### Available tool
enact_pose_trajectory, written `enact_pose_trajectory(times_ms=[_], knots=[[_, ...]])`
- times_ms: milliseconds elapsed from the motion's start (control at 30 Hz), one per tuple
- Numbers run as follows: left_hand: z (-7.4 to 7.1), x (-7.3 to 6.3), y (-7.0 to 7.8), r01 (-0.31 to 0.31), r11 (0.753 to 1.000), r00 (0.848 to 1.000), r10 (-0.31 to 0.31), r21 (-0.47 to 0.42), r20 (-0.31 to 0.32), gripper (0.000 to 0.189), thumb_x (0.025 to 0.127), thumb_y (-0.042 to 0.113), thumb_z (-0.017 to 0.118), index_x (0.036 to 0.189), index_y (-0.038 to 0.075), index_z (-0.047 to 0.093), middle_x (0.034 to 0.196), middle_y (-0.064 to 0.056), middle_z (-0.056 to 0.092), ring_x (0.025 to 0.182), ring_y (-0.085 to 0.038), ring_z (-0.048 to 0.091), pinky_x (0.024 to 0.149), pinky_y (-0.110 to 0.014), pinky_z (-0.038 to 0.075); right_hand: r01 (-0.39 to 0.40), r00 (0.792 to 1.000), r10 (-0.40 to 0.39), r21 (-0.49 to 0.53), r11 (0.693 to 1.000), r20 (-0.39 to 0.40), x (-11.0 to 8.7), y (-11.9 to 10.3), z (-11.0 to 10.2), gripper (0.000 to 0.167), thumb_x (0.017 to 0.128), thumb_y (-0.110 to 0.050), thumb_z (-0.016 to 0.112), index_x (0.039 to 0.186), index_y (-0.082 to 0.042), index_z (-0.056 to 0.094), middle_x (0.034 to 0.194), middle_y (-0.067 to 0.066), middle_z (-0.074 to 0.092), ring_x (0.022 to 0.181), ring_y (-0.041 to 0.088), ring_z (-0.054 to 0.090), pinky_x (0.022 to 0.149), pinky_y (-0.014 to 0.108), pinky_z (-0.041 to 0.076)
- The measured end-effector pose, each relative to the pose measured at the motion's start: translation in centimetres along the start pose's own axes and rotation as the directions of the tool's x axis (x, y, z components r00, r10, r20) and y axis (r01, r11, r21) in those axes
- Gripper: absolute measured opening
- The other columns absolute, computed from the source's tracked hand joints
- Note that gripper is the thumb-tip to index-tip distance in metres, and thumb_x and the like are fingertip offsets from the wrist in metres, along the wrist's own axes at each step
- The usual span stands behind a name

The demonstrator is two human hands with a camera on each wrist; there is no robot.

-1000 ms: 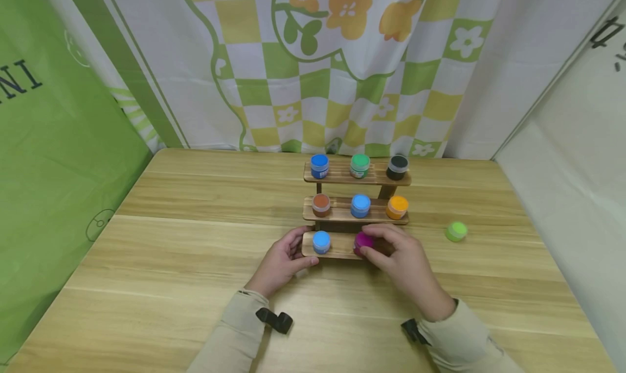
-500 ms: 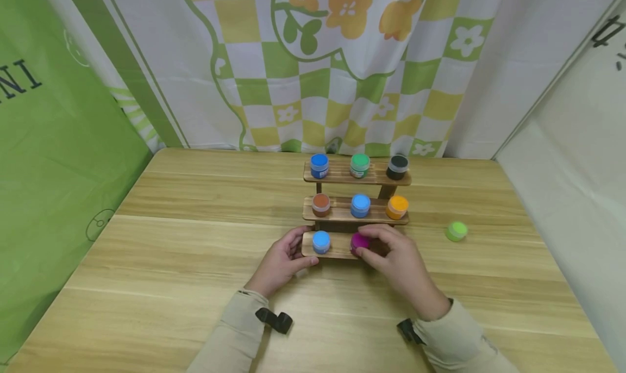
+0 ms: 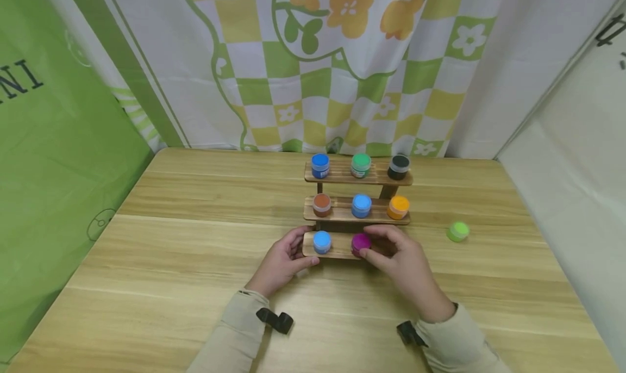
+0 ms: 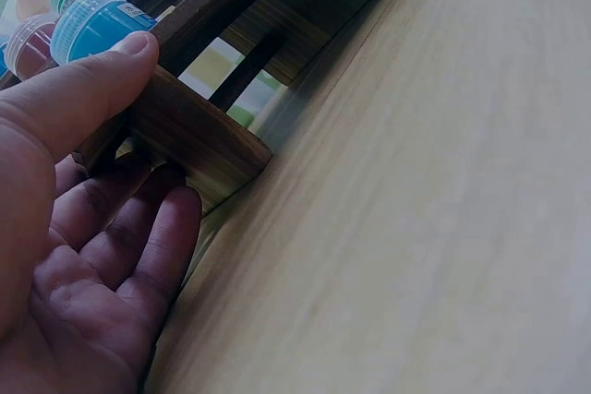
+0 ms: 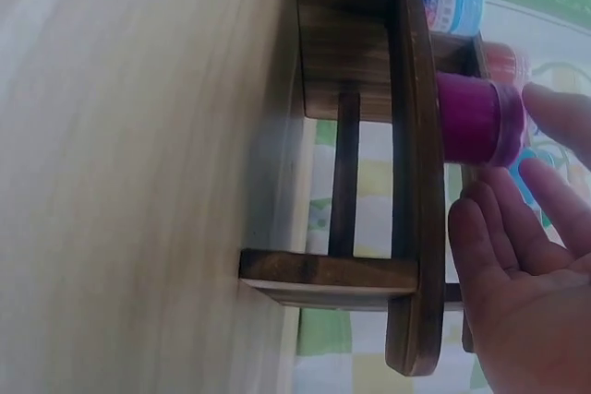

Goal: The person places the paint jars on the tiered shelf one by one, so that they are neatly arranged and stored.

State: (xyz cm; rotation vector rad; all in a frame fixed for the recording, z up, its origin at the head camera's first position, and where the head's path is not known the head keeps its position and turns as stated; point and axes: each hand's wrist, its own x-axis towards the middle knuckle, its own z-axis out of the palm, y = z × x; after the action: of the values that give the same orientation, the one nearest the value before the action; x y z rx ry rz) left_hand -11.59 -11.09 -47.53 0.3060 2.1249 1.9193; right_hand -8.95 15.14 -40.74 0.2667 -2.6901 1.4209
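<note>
A three-step wooden display rack (image 3: 337, 249) holds small paint jars. My left hand (image 3: 281, 261) grips the left end of its lowest step, thumb at the front edge and fingers against the side leg (image 4: 199, 140). A magenta paint jar (image 3: 361, 242) stands upright on that step, right of a light blue jar (image 3: 321, 242). Around the magenta jar, my right hand (image 3: 406, 261) has its thumb and fingers spread loosely. In the right wrist view, the thumb (image 5: 559, 117) lies right by the jar's lid, with the other fingers parted below it.
Brown (image 3: 321, 204), blue (image 3: 361, 205) and orange (image 3: 398, 207) jars fill the middle step. Dark blue (image 3: 320, 166), green (image 3: 361, 165) and black (image 3: 398, 167) jars line the top one. A lime green jar (image 3: 458, 231) stands on the table, right of the rack.
The magenta jar has shifted slightly left along the lowest step. My right fingers have since loosened and drawn back from it. My left hand has stayed put.
</note>
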Motion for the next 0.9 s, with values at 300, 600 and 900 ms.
enact_pose_trajectory(times_ms=[300,600,900], knots=[[0.1,0.0,0.0,-0.006,1.000,1.000,0.006,0.022,-0.003,0.070,0.085,0.006,0.080,0.147,0.003,0.045,0.149,-0.015,0.050,0.135,-0.028,0.051,0.108,-0.037,0.048,-0.042,0.999,0.042,0.027,0.999,0.007,0.1,0.5,-1.8,0.036,0.084,-0.013,0.083,0.117,-0.008,0.070,0.117,0.009,0.071,0.103,0.025,0.068,0.088,0.034,0.059],[0.1,0.1,-0.1,-0.001,1.000,1.000,0.001,0.023,-0.005,0.071,0.085,0.005,0.080,0.147,0.004,0.045,0.149,-0.015,0.050,0.135,-0.027,0.050,0.106,-0.036,0.049,-0.078,0.997,0.076,0.056,0.995,0.034,0.4,0.8,-4.4,0.032,0.089,-0.017,0.078,0.118,-0.005,0.069,0.113,0.009,0.072,0.098,0.020,0.067,0.082,0.018,0.056],[0.0,0.0,0.0,0.004,0.999,1.000,-0.004,0.035,-0.001,0.070,0.086,0.007,0.080,0.147,0.005,0.045,0.150,-0.015,0.050,0.135,-0.027,0.051,0.107,-0.038,0.049,-0.075,0.994,0.068,0.082,0.994,0.088,0.7,1.7,-5.7,0.034,0.090,-0.016,0.078,0.119,-0.003,0.068,0.113,0.012,0.071,0.094,0.013,0.068,0.079,0.022,0.058]])
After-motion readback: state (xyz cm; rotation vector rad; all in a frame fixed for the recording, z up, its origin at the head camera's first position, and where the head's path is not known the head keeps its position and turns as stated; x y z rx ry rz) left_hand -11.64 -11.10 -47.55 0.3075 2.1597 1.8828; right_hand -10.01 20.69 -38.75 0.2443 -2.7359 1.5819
